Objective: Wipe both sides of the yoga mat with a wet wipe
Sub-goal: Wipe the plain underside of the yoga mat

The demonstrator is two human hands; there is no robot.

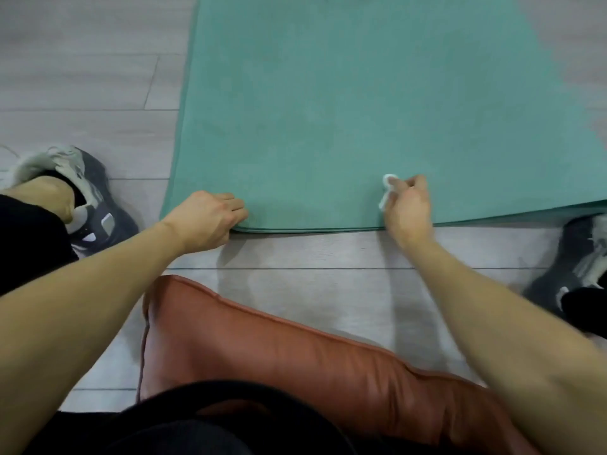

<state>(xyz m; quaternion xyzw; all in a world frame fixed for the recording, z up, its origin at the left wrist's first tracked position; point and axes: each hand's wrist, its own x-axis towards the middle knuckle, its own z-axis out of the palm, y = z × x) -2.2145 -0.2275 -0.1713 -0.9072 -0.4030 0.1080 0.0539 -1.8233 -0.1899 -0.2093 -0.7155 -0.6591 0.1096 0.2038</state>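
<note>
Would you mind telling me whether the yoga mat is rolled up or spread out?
Spread out: the yoga mat lies flat on the floor, with no roll visible. Its near edge looks doubled.

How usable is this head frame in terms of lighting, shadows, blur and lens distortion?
Head view: soft, even light with no glare; faint arm shadows on the grey floor below the yoga mat. Mild softness throughout; the wet wipe in the right hand lacks detail. Wide-angle bending curves the mat's edges. The left hand at the near edge is reasonably sharp.
</note>
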